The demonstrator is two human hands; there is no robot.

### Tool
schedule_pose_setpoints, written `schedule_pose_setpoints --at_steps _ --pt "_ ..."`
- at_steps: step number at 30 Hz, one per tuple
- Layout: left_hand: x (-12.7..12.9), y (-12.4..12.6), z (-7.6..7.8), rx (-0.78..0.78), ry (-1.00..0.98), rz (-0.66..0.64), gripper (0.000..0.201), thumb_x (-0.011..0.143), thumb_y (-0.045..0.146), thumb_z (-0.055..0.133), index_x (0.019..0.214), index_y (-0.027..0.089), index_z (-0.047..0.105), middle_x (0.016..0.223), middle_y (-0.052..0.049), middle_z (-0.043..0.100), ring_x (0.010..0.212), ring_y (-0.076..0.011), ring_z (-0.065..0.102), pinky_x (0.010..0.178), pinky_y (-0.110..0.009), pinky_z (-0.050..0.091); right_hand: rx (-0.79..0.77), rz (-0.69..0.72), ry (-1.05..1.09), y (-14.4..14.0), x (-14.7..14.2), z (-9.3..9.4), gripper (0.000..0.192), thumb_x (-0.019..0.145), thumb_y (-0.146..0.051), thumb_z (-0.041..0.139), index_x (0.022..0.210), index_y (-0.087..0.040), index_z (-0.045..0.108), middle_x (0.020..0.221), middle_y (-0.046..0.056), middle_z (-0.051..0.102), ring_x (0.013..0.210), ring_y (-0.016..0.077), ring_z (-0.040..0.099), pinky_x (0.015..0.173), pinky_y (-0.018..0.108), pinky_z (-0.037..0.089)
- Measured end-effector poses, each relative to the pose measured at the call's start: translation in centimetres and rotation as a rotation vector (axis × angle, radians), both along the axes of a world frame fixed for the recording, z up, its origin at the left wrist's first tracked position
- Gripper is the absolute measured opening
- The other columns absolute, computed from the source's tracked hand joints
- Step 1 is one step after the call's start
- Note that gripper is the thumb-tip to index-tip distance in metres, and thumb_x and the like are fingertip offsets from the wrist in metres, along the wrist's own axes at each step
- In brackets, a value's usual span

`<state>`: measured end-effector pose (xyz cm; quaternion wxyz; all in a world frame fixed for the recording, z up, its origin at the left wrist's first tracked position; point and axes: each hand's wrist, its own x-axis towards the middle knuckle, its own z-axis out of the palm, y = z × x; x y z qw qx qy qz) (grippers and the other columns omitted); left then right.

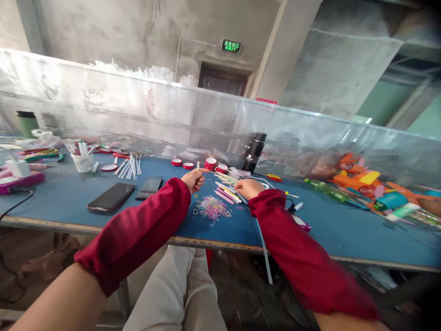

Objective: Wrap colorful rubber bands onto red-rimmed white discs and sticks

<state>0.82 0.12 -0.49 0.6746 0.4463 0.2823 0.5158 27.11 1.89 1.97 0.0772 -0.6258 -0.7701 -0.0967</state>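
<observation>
A thin pale stick (198, 166) was pinched upright by the left hand (193, 179), above the blue table (69, 195). The right hand (248, 188) was curled on the pastel sticks (228, 193); bare tabletop lay leftward.

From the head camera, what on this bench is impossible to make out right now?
- Head view: what lies under the right hand; the hand covers the sticks there.
- Head view: the left hand pinches a thin pale stick, too small to identify.
- Head view: the coloured items at the right are motion-blurred, and partly masked by blur patches.
- Head view: the loop pile is too fine to count.
</observation>
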Motion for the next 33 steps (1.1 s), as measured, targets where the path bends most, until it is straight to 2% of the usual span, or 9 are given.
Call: schedule_pose_setpoints --at_steps 3,5,9,12,17,22,25,28,33 --pt "0.5 -0.3 1.0 -0.067 0.041 0.078 0.007 0.093 0.023 0.047 0.094 0.019 0.052 0.055 0.008 0.029 0.036 -0.0035 0.023 0.037 -0.012 0.012 -0.015 -0.006 -0.027 1.2 0.7 -1.0 0.02 0.078 -0.027 0.062 0.089 -0.028 0.079 0.096 0.002 0.077 0.087 0.0205 0.068 0.069 0.026 0.045" --pt "1.0 -0.7 2.0 -0.08 0.067 0.106 0.008 0.092 0.024 0.049 0.086 0.02 0.047 0.053 0.009 0.028 0.035 -0.0033 0.022 0.038 -0.013 0.011 -0.018 -0.002 -0.048 1.4 0.8 -1.3 0.017 0.077 -0.026 0.063 0.084 -0.027 0.078 0.093 0.003 0.076 0.085 0.0208 0.067 0.069 0.027 0.046" --pt "2.6 -1.7 4.0 0.038 0.093 0.105 0.012 0.093 0.02 0.046 0.081 0.018 0.047 0.058 0.005 0.041 0.04 -0.0036 0.035 0.038 -0.012 0.016 -0.029 -0.009 -0.084 2.0 0.3 -2.0 0.013 0.076 -0.029 0.064 0.078 -0.024 0.076 0.087 0.005 0.075 0.081 0.0211 0.067 0.069 0.028 0.048" --pt "3.8 -1.8 4.5 0.065 0.069 0.124 0.009 0.091 0.018 0.048 0.084 0.016 0.053 0.065 0.002 0.047 0.045 -0.0041 0.042 0.039 -0.013 0.024 -0.052 -0.044 -0.091 2.7 -0.1 -2.9 0.013 0.076 -0.028 0.065 0.077 -0.021 0.075 0.084 0.009 0.075 0.076 0.0231 0.067 0.068 0.032 0.049" --pt "4.2 -0.7 3.1 -0.004 0.019 0.079 0.013 0.092 0.017 0.045 0.082 0.015 0.054 0.057 0.005 0.034 0.039 -0.0032 0.029 0.038 -0.013 0.017 -0.047 -0.067 -0.029 3.8 -0.2 -4.2 0.019 0.08 -0.035 0.067 0.071 -0.019 0.069 0.07 0.011 0.071 0.071 0.0252 0.068 0.067 0.036 0.05" --pt "3.0 1.0 1.4 -0.056 0.052 0.14 0.009 0.091 0.02 0.051 0.087 0.015 0.058 0.052 0.009 0.024 0.037 -0.0035 0.018 0.038 -0.016 0.01 0.029 -0.054 0.049 2.9 0.2 -3.0 0.017 0.086 -0.033 0.059 0.08 -0.019 0.067 0.082 0.01 0.073 0.077 0.0237 0.068 0.07 0.034 0.048" --pt "2.6 1.5 0.7 -0.043 0.134 0.224 0.008 0.089 0.022 0.058 0.092 0.015 0.06 0.05 0.009 0.024 0.037 -0.0034 0.02 0.039 -0.018 0.01 0.114 0.064 0.176 0.8 0.2 -2.0 0.012 0.087 -0.03 0.058 0.092 -0.021 0.065 0.093 0.005 0.073 0.083 0.0196 0.066 0.073 0.029 0.046" --pt "2.9 1.2 0.3 -0.028 0.258 0.23 0.016 0.086 0.03 0.066 0.09 0.014 0.063 0.049 0.009 0.029 0.037 -0.0037 0.022 0.04 -0.02 0.011 0.174 0.232 0.343 -1.5 0.0 -1.6 0.011 0.086 -0.029 0.059 0.094 -0.022 0.063 0.092 0.002 0.072 0.083 0.0175 0.065 0.074 0.027 0.045" --pt "3.6 0.5 0.0 0.071 0.383 0.205 0.025 0.087 0.036 0.066 0.077 0.014 0.064 0.045 0.007 0.03 0.036 -0.0042 0.021 0.039 -0.022 0.01 0.23 0.291 0.454 -3.6 -0.1 -1.5 0.01 0.085 -0.03 0.059 0.091 -0.023 0.062 0.091 0.003 0.072 0.084 0.0199 0.065 0.075 0.03 0.045"
